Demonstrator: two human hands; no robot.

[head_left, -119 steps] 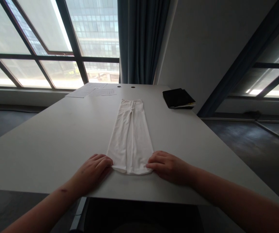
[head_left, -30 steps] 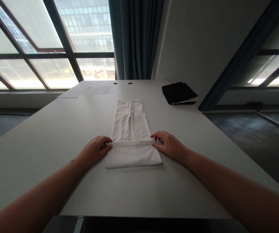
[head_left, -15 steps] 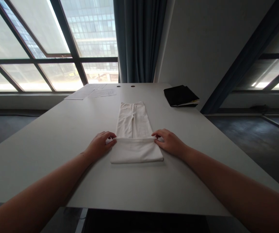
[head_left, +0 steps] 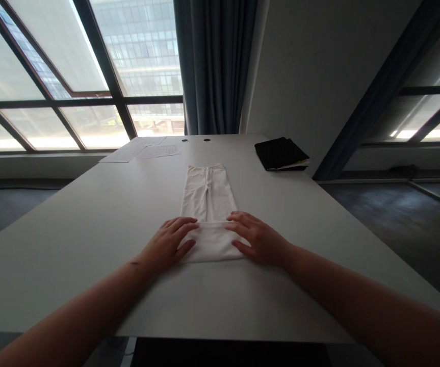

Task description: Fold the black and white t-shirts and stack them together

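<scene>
White trousers [head_left: 220, 196] lie flat on the white table [head_left: 135, 193], waistband at the far end. Their near part is folded up over the legs, with the fold's edge running across between my hands. My left hand [head_left: 172, 242] rests on the left side of the folded part, its fingers apart. On the right side lies my right hand [head_left: 258, 237], fingers spread over the cloth and thumb toward the middle. Neither hand grips the fabric. Parts of the folded cloth's side edges are hidden under the hands.
Sheets of paper [head_left: 158, 151] lie at the table's far left. A black folder [head_left: 281, 154] with papers in it sits at the far right. Beyond the table hang blue-grey curtains [head_left: 215, 66] beside large windows.
Both hands have let go of the corners of the folded edge and moved inward onto the folded part, their fingers opening. The view has shifted slightly.
</scene>
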